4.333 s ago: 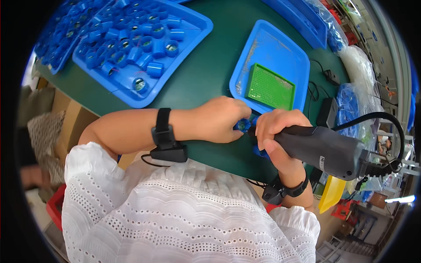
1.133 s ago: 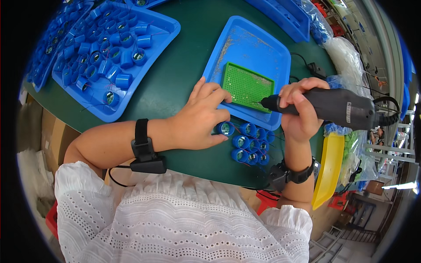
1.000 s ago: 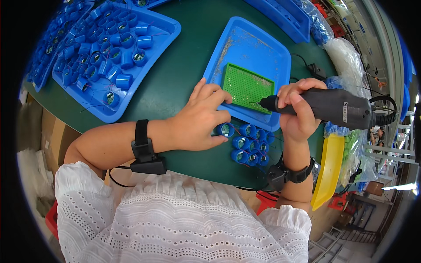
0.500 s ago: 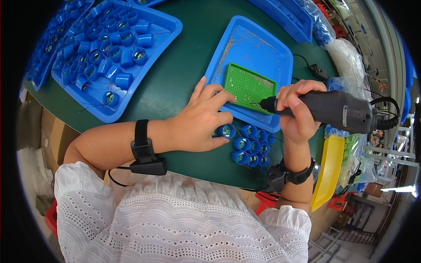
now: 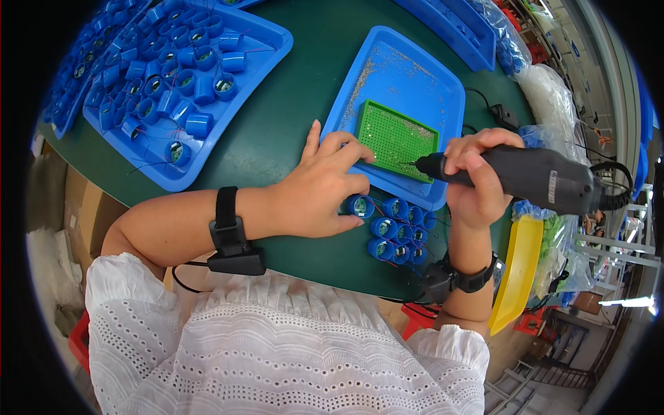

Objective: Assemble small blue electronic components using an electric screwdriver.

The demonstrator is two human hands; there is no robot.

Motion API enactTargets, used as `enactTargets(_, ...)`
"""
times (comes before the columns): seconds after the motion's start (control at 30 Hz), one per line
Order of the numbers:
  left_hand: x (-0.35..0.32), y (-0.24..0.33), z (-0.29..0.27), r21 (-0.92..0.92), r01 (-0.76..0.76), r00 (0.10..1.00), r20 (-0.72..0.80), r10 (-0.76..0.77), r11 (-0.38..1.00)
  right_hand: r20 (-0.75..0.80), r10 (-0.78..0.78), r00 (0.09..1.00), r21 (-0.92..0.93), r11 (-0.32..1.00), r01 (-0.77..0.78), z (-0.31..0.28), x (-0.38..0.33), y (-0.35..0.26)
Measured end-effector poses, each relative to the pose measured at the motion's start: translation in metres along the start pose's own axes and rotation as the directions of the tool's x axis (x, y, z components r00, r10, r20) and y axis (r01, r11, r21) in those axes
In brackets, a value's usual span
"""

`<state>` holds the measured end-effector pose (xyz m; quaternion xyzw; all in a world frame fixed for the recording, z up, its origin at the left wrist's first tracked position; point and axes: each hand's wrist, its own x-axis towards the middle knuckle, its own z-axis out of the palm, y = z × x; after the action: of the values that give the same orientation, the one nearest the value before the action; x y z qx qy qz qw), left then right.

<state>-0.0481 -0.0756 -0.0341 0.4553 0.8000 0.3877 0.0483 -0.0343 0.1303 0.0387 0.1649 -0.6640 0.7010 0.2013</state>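
My right hand (image 5: 478, 176) is wrapped round a black electric screwdriver (image 5: 546, 181), held almost level with its thin tip pointing left over a green perforated tray (image 5: 394, 137). Small bits that look like screws lie in that tray. At its near left corner rests my left hand (image 5: 325, 183), fingers spread and bent, index fingertip at the rim. Nothing shows in its grasp. Just beside the left thumb stands a blue cup (image 5: 360, 206) with a circuit board inside. Several similar blue cups (image 5: 384, 227) with thin wires stand in a cluster to its right.
The green tray sits in a larger blue tray (image 5: 422, 66) scattered with small bits. A blue tray (image 5: 266, 52) heaped with cups lies at the left. A yellow tray (image 5: 517, 277) and plastic bags (image 5: 550, 90) line the right edge. The screwdriver trails a coiled cable (image 5: 618, 183).
The whole view has shifted very slightly. Both hands and the screwdriver keep nearly the same places over the green tray.
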Motion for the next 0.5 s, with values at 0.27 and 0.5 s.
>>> enactTargets(0.27,-0.001,-0.004,0.005,-0.039,-0.001,1.000,-0.026,0.000,0.999,0.088,-0.051,0.995,0.090,0.995,0.043,0.008,-0.006,-0.042)
enactTargets(0.5,-0.001,-0.004,0.005,-0.030,0.006,1.000,-0.018,-0.006,1.000,0.167,0.041,0.985,0.141,0.988,-0.065,0.025,-0.031,-0.045)
